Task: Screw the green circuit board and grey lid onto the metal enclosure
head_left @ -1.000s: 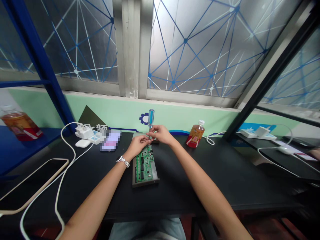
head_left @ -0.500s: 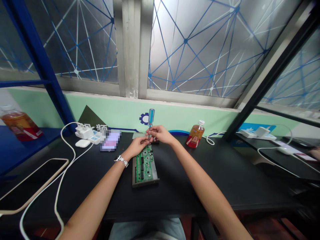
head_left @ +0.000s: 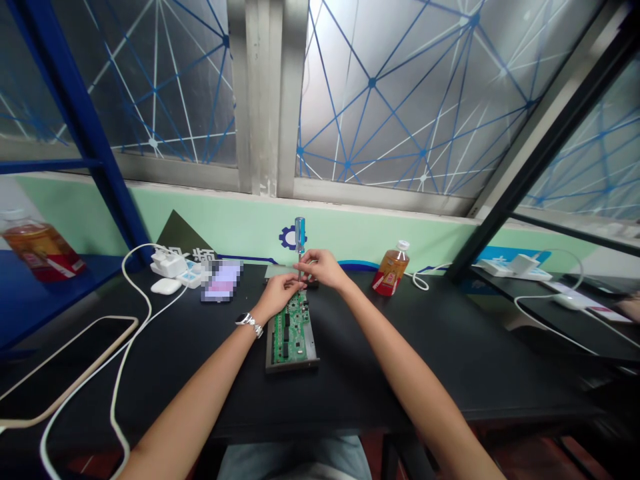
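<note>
A screwdriver with a clear blue handle stands nearly upright over a green circuit board, which lies in a shallow grey metal case. My right hand pinches the screwdriver's metal shaft just below the handle. Lower down, the fingers of my left hand are closed around the shaft near its tip, above the far part of the board. The tip itself is hidden by my fingers. On my left wrist is a silver watch beside a bracelet.
An orange drink bottle stands at the back right of the black table. Left lie a white power strip, a blurred-out phone-like object, a cream-edged phone and a looping white cable. A person's hand shows far right.
The screwdriver has gone from a slight tilt to more upright, its handle shifting a little left. My left hand has moved slightly right; the board has barely shifted.
</note>
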The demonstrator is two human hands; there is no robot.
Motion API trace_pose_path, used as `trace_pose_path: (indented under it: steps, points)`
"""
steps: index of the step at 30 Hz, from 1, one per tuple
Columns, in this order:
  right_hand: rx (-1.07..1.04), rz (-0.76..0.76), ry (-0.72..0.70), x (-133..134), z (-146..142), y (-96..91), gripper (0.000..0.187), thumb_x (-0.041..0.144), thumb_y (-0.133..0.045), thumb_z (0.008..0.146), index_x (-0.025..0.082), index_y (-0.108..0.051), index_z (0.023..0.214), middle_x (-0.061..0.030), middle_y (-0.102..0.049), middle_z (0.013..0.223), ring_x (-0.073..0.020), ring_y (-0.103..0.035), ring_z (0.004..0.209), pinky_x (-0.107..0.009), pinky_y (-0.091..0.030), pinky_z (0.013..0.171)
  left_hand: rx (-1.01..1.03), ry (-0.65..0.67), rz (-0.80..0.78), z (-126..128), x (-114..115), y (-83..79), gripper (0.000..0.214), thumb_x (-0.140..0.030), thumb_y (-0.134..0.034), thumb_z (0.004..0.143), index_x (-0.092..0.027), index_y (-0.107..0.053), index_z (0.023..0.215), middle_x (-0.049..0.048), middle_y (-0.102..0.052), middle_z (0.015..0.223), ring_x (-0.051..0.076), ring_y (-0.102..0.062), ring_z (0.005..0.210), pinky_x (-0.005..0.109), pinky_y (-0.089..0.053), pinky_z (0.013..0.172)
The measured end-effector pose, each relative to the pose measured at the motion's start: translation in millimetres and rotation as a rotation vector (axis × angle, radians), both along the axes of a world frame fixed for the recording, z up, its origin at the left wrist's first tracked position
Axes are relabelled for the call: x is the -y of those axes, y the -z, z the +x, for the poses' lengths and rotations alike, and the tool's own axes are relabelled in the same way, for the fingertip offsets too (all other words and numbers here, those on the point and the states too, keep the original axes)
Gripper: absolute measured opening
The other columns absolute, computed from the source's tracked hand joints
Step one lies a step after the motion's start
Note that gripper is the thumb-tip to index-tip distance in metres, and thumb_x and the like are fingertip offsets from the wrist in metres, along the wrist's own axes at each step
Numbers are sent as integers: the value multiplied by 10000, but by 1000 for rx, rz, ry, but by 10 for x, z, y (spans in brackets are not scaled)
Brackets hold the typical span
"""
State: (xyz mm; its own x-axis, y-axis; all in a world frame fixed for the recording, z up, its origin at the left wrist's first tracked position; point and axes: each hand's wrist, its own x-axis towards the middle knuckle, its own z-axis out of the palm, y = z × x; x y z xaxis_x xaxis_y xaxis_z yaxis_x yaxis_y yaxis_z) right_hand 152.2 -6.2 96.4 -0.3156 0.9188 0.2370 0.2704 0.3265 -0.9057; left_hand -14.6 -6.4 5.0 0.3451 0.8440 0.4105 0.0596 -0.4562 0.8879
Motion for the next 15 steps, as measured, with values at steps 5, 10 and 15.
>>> trace_pose_path:
  steps: [5,10,15]
  points:
    - [2,-17,-80,-44,43,0,185,292,-745,794,146,-632,790,6,-652,564,-113,-623,496,-183,-498,468,-3,7,24,-13,5,-52,337,-429,-668,875,-138,-714,1040,123,-768,1050,276,-728,985,426,-554,940]
    - [-16,-68,-180,-41,72,-25,144,276,-687,842,134,-664,839,-10,-681,617,-107,-635,514,-182,-512,495,15,101,12,-28,1,-76,382,-446,-644,892,-138,-702,1111,135,-735,1179,289,-701,1084,447,-516,1017]
    - [-74,-131,-230,-13,57,-38,134,263,-654,869,138,-639,912,-67,-744,879,-117,-673,541,-215,-539,493,3,115,-4,-41,-14,-62,389,-468,-629,902,-135,-719,1081,134,-740,1166,279,-713,1045,435,-527,997]
